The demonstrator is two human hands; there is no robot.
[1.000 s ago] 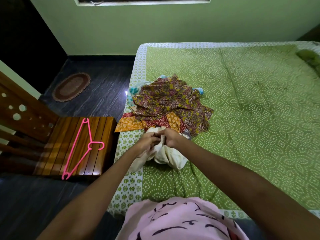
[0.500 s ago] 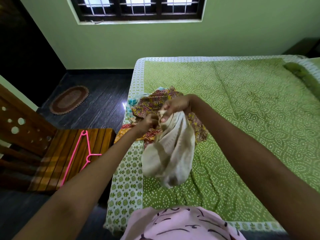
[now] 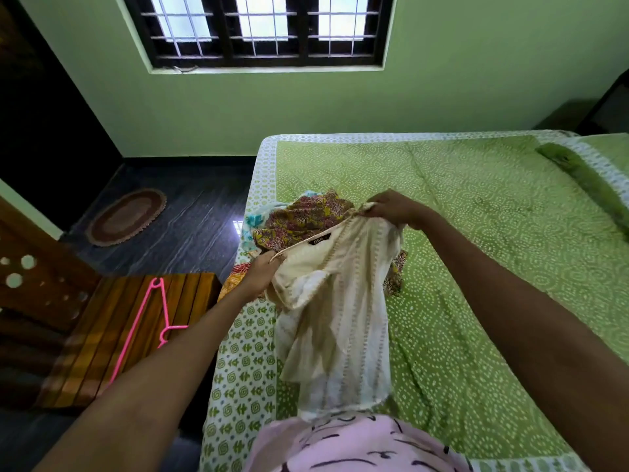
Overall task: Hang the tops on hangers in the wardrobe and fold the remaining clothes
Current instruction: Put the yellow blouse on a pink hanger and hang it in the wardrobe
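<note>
Both hands pinch the cream top (image 3: pixel 335 301) at the neckline, left hand (image 3: pixel 262 272) and right hand (image 3: pixel 391 207), holding it above the bed's (image 3: pixel 493 267) near-left edge. Risk: thin, limp, crumpled fabric could slip or stay twisted. Pink hanger (image 3: pixel 149 321), thin plastic, lies on slatted wooden chair (image 3: pixel 102 335), left.

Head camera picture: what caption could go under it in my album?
Both hands, left and right, hold up a cream top by its neckline over the green bed.
</note>
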